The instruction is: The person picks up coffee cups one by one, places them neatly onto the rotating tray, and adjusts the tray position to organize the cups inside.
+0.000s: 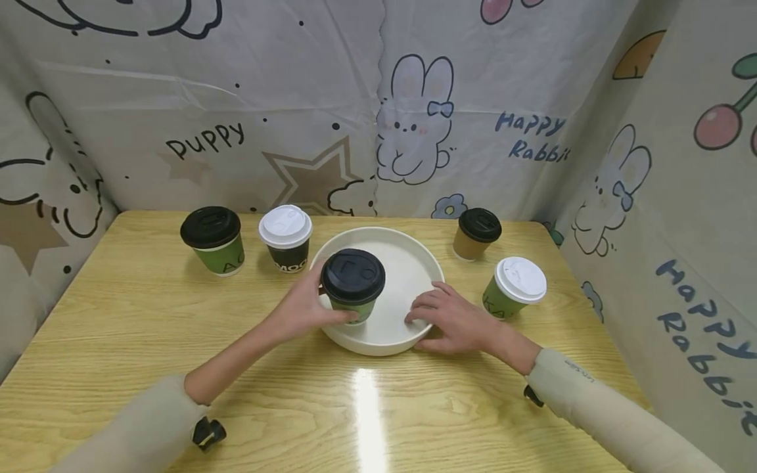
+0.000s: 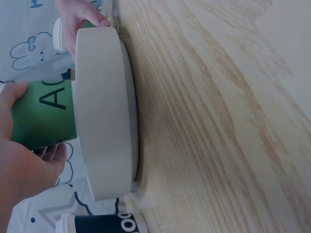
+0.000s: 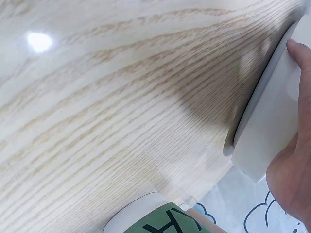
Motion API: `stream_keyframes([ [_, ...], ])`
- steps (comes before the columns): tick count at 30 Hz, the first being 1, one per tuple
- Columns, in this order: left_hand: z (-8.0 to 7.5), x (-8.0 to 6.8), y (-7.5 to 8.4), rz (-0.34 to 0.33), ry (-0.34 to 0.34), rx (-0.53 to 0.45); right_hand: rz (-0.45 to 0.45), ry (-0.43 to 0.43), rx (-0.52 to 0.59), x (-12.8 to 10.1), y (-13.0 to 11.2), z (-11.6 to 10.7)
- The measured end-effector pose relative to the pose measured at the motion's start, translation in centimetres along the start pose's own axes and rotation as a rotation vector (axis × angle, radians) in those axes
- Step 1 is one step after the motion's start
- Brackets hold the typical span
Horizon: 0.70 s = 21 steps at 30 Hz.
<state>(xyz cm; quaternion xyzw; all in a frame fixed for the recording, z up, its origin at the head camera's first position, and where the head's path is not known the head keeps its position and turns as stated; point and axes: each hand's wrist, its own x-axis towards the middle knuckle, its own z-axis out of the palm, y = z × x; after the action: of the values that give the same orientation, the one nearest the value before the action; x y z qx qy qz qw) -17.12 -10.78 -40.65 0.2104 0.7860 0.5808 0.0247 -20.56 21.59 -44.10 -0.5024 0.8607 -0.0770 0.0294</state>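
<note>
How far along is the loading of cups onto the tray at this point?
One green cup with a black lid stands in the white tray, with the left hand gripping it. The right hand rests on the tray's rim. Four other lidded cups stand on the table outside the tray, so most looks left.

Four lidded paper cups (image 1: 213, 239) (image 1: 286, 236) (image 1: 476, 233) (image 1: 515, 287) on a wooden table (image 1: 148, 328), cartoon-print cloth (image 1: 236, 98) behind.

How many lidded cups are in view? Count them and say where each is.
5: green cup on the tray, held by the left hand; green, black-lidded and black, white-lidded left; brown and green, white-lidded right.
</note>
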Motion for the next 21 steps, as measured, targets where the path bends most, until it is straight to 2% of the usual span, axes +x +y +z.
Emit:
stream_keyframes([
  [9,0.9,-0.4,-0.3,-0.059,-0.04,0.045,-0.023,0.022,-0.017,0.1,0.0,0.1],
  [15,1.3,-0.6,-0.4,-0.061,-0.081,0.075,-0.02,0.01,-0.023,0.1,0.0,0.0],
  [21,1.6,-0.6,-0.8,-0.052,-0.102,0.058,-0.007,-0.006,-0.017,0.1,-0.1,-0.1],
])
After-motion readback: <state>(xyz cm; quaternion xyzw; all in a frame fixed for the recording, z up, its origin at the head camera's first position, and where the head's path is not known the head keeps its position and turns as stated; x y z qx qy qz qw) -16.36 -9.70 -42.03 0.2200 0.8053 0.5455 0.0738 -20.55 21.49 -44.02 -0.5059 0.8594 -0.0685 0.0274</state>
